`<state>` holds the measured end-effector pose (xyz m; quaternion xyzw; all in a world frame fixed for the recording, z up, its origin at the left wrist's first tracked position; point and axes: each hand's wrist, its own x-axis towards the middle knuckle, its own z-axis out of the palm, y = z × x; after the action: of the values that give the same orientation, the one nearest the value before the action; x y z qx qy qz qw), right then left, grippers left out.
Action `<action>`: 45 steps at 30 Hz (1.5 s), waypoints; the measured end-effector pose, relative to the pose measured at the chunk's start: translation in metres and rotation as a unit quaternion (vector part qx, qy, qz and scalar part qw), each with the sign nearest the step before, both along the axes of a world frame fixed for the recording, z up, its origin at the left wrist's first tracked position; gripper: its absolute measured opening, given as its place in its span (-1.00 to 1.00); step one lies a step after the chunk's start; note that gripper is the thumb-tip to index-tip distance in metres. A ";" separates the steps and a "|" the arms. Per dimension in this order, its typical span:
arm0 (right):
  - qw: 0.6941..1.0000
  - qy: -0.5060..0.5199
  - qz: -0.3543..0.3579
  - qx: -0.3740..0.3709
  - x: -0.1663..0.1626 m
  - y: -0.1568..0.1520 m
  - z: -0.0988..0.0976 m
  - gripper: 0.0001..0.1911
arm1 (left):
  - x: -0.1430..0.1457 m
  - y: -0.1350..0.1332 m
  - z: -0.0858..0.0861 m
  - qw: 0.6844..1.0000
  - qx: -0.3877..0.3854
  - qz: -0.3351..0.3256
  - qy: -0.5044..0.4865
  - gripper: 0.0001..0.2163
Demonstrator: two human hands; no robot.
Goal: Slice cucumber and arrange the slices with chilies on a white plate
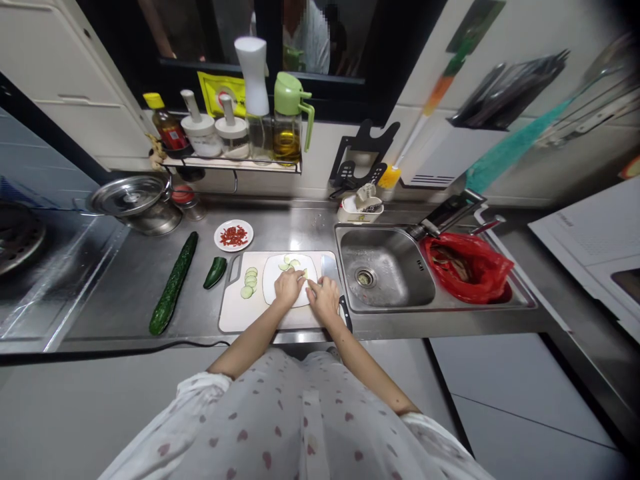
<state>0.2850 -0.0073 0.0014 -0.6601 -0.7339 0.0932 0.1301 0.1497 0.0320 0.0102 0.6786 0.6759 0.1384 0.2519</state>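
White plate has some cucumber slices | more slices lie beside it on the board | long cucumber not cut | left hand, right hand at plate, can't tell if pinching anything

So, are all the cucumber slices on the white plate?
No, several slices lie on the cutting board, left of the plate.

A person's left hand and right hand are hiding part of a white plate, a pale piece at the fingertips appearing too small to identify. The right hand is also covering the middle of a knife. The view's right edge is cutting off a white appliance.
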 end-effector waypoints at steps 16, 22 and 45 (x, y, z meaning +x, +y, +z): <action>1.000 0.007 -0.001 0.029 0.001 0.000 -0.003 -0.68 | 0.000 0.002 -0.001 1.000 0.009 -0.002 -0.001 -0.70; 1.000 -0.003 -0.006 0.014 0.001 0.001 0.000 -0.69 | 0.001 0.004 -0.001 1.000 0.007 -0.008 0.010 -0.71; 0.999 -0.035 0.004 0.031 0.000 0.004 -0.004 -0.69 | 0.001 0.006 -0.004 0.999 0.020 -0.014 0.032 -0.70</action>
<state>0.2853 -0.0031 -0.0025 -0.6554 -0.7434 0.0484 0.1244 0.1504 0.0383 0.0062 0.6967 0.6714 0.1263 0.2188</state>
